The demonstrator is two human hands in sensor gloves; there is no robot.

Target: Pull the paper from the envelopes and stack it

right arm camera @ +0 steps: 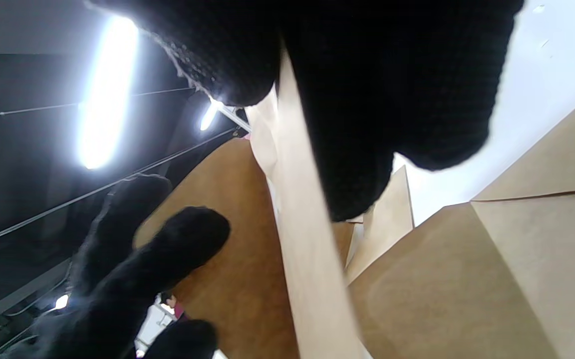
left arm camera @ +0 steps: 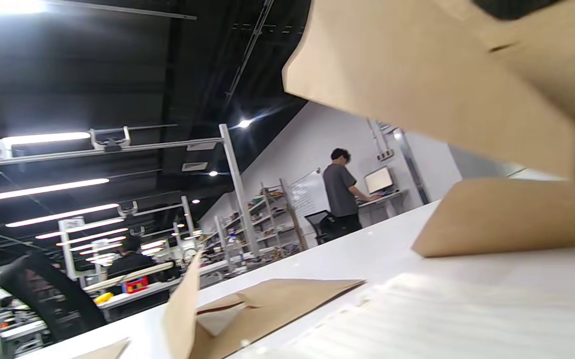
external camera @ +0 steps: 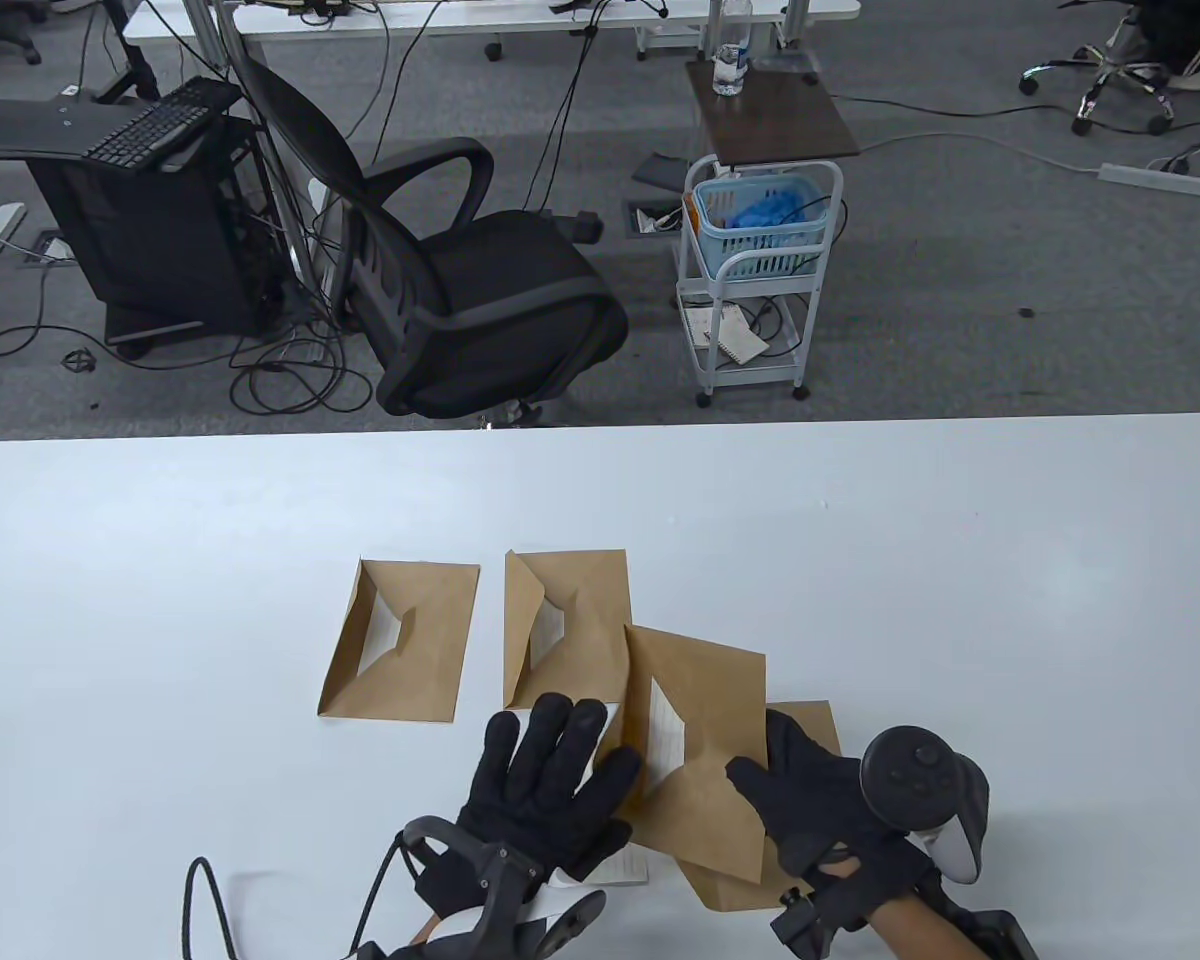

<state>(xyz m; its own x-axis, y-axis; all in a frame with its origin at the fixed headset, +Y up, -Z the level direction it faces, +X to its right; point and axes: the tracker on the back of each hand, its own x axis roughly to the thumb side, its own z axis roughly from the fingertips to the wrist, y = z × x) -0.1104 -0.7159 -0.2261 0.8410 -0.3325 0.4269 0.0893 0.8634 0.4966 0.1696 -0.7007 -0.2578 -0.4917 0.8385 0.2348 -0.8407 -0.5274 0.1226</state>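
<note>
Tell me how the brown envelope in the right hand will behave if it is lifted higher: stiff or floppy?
The envelope probably bends somewhat: it is thin paper and the right hand grips only one edge. It looks light. Its flap is open with white paper showing, so the sheet might slide out if tilted.

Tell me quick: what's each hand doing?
Left hand: open, fingers spread, resting on a paper sheet.
Right hand: gripping a raised envelope.

envelopes [external camera: 480,640] crowd near edge, far table [external camera: 860,520] open
</note>
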